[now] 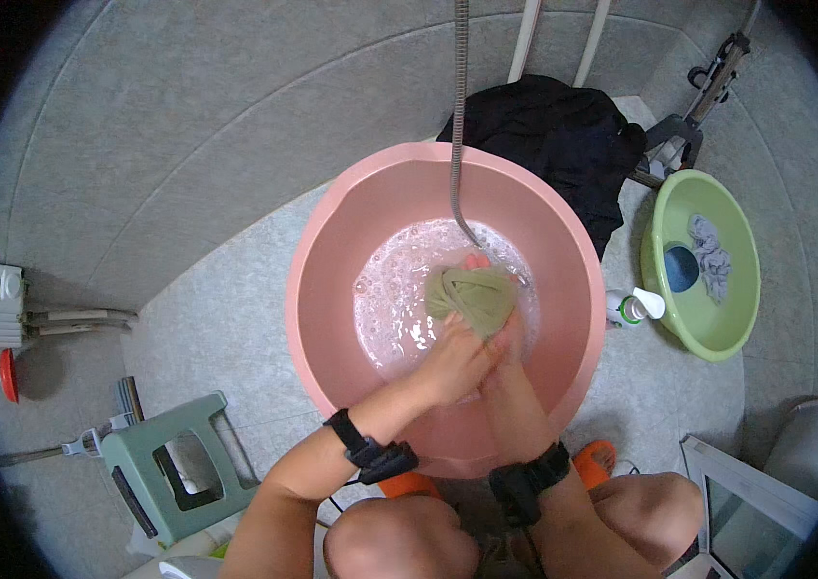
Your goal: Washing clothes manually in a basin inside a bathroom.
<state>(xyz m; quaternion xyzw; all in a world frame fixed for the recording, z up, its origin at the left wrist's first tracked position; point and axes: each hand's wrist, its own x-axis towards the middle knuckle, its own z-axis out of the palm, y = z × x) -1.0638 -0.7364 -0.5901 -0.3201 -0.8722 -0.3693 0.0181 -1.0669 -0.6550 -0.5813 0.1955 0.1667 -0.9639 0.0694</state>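
Observation:
A wet olive-green cloth (478, 295) is bunched between my two hands, above sudsy water (398, 307) in a large pink plastic basin (329, 289). My left hand (456, 358) presses on its near side with the fingers curled in. From the right, my right hand (512, 340) reaches around and beneath the cloth, and fingertips show past its far edge. Part of the right hand is hidden by the cloth and the left hand. A flexible metal shower hose (458, 108) hangs into the basin, its end under the water beside the cloth.
Black fabric (546, 137) lies behind the basin. A white pump bottle (622, 309) stands to the right, next to a green basin (731, 318) holding a blue cup (681, 268) and a grey cloth (710, 253). On the left is a green plastic step stool (134, 452).

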